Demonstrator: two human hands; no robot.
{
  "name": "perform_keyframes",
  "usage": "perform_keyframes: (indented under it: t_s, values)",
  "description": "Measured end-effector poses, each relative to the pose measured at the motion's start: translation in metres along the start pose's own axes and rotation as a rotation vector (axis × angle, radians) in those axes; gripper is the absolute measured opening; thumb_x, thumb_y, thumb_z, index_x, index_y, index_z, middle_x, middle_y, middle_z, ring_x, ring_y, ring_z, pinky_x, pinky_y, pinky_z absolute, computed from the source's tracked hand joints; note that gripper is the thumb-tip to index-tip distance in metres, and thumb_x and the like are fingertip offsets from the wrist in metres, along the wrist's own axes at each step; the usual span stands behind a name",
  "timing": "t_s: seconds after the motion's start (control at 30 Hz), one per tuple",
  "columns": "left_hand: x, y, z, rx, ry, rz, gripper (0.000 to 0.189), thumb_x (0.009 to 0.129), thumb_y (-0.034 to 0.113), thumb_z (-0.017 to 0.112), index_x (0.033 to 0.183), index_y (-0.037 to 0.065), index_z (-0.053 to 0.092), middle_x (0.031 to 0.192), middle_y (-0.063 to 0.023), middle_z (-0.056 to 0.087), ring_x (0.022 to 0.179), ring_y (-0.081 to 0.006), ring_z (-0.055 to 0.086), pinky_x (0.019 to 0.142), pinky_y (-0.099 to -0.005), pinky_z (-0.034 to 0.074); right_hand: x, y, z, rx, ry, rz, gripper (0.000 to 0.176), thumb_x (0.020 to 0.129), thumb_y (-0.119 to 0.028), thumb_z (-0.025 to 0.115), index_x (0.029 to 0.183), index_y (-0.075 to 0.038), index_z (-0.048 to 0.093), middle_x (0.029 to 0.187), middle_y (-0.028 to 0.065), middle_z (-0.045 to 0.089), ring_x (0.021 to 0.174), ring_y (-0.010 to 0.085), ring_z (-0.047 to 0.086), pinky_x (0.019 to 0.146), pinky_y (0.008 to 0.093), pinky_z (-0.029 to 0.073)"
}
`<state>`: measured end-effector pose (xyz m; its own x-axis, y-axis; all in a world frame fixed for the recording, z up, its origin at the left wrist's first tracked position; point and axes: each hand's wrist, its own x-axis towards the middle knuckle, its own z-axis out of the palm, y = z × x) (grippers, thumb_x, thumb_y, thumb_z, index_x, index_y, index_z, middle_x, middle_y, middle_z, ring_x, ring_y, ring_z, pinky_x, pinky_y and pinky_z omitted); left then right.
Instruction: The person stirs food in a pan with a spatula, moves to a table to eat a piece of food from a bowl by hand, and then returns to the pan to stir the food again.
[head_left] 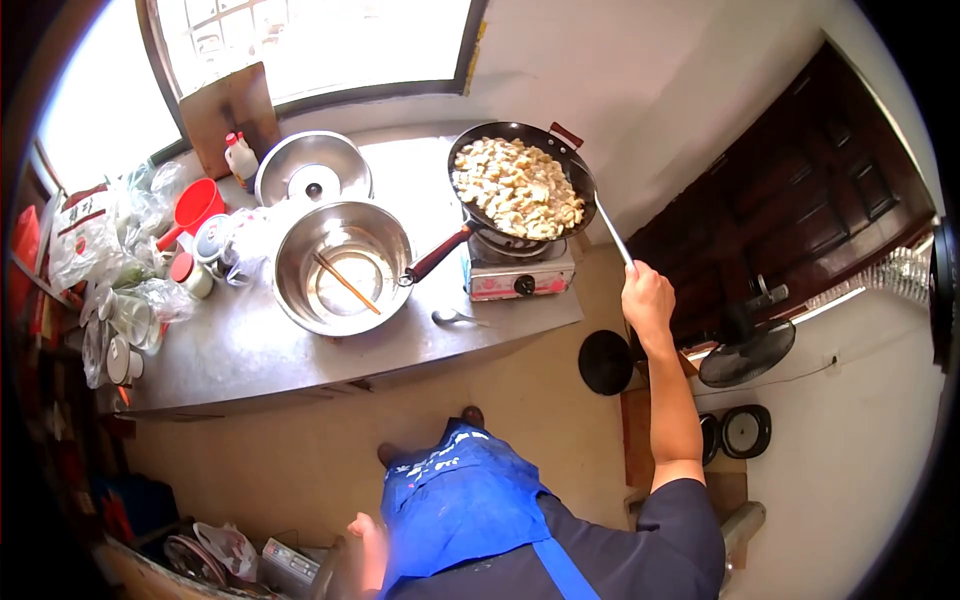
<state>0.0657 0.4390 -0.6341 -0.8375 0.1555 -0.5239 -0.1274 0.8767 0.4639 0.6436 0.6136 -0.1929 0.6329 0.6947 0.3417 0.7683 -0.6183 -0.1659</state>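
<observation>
My right hand point(648, 300) is wrapped round the end of a long-handled metal cooking utensil point(612, 228). Its shaft slants up to the right rim of a black wok point(490, 222), and its head is hidden. Pale chopped food point(520, 188) fills much of the wok, which sits on a portable gas stove point(520, 283). The wok's wooden handle point(440, 252) points toward a large steel bowl point(290, 290) with chopsticks point(345, 283) in it. Low beside the blue apron point(455, 510), my left hand point(370, 550) is smeared by motion, away from the counter.
On the steel counter point(220, 350), a spoon point(460, 318) lies near the front edge. Behind the bowl is a steel lid point(330, 150). Plastic bags, jars point(192, 275) and a red scoop point(198, 205) crowd the left end. A fan point(748, 355) stands right of me.
</observation>
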Motion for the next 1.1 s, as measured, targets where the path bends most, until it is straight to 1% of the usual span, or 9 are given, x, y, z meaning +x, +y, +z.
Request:
perform_keyframes:
  t_s: [0.17,0.2,0.23,0.3,0.33,0.43,0.6,0.8,1.1]
  values:
    - [0.058,-0.037,0.024,-0.045,-0.067,-0.038,0.042,0.08,0.012,0.056,0.115,-0.011,0.058,0.116,-0.0254,0.063,0.099,-0.0371,0.065,0.074,-0.0501,0.055,0.007,0.013,-0.006,0.14,-0.183,0.015,0.028,0.095,-0.026,0.052,0.092,-0.003,0.068,0.087,0.0262,0.067,0.09,0.0475,0.062,0.08,0.05,0.051]
    - [0.065,-0.041,0.025,0.013,-0.062,-0.005,0.042,0.08,0.012,0.056,0.116,-0.01,0.057,0.118,-0.024,0.062,0.097,-0.0363,0.065,0.069,-0.05,0.056,0.013,0.036,0.013,0.219,-0.139,-0.066,0.029,0.097,-0.026,0.052,0.093,-0.002,0.067,0.07,0.0198,0.066,0.063,0.0384,0.063,0.06,0.0438,0.051]
    - [0.064,-0.04,0.024,0.015,-0.065,-0.006,0.042,0.08,0.012,0.056,0.116,-0.01,0.057,0.118,-0.024,0.062,0.097,-0.0363,0.065,0.069,-0.05,0.056,0.015,0.04,0.009,0.216,-0.138,-0.065,0.029,0.097,-0.026,0.052,0.093,-0.002,0.067,0.07,0.0198,0.066,0.063,0.0384,0.063,0.06,0.0438,0.051]
    - [0.061,-0.04,0.032,0.034,-0.004,-0.032,0.042,0.081,0.009,0.056,0.119,-0.008,0.056,0.123,-0.0226,0.06,0.098,-0.0366,0.066,0.068,-0.0492,0.056,0.023,0.037,0.002,0.741,-0.55,0.402,0.029,0.1,-0.026,0.051,0.095,-0.002,0.066,0.056,0.0051,0.054,0.04,0.0178,0.046,0.041,0.033,0.038]
    - [0.061,-0.04,0.038,0.019,-0.008,-0.04,0.042,0.081,0.009,0.056,0.119,-0.008,0.056,0.123,-0.0226,0.06,0.098,-0.0366,0.066,0.068,-0.0492,0.056,0.019,0.024,-0.007,0.812,-0.571,0.449,0.029,0.103,-0.025,0.048,0.097,-0.002,0.064,0.055,-0.0053,0.04,0.038,0.0041,0.027,0.036,0.0247,0.022]
    - [0.073,-0.048,0.046,-0.038,-0.036,-0.087,0.043,0.081,0.008,0.055,0.121,-0.008,0.055,0.125,-0.0226,0.059,0.098,-0.0362,0.066,0.07,-0.0496,0.057,0.017,0.026,-0.003,1.049,-0.678,0.611,0.033,0.105,-0.027,0.045,0.102,-0.001,0.064,0.054,-0.009,0.031,0.038,0.0027,0.02,0.037,0.0225,0.017]
    - [0.079,-0.052,0.048,-0.017,-0.04,-0.1,0.043,0.083,0.006,0.056,0.123,-0.008,0.055,0.125,-0.0227,0.059,0.098,-0.0351,0.066,0.074,-0.0492,0.057,0.002,0.008,-0.001,1.194,-0.7,0.617,0.031,0.105,-0.026,0.046,0.103,-0.001,0.064,0.054,-0.01,0.031,0.038,0.0018,0.02,0.037,0.0217,0.016]
    - [0.061,-0.03,0.035,0.002,0.055,-0.071,0.039,0.081,0.006,0.059,0.117,-0.009,0.06,0.118,-0.0226,0.064,0.095,-0.0341,0.068,0.076,-0.0459,0.058,-0.004,-0.02,-0.007,1.11,-0.551,0.381,0.025,0.103,-0.021,0.05,0.105,-0.001,0.065,0.057,-0.0068,0.041,0.037,0.0013,0.026,0.034,0.0208,0.019]
    - [0.051,-0.03,0.029,-0.096,0.029,-0.029,0.038,0.08,0.005,0.059,0.114,-0.011,0.061,0.114,-0.0225,0.065,0.094,-0.0307,0.067,0.075,-0.0439,0.058,-0.009,-0.029,-0.028,1.046,-0.507,0.315,0.024,0.102,-0.019,0.051,0.106,-0.002,0.067,0.057,-0.008,0.042,0.038,0.0004,0.026,0.034,0.0197,0.02]
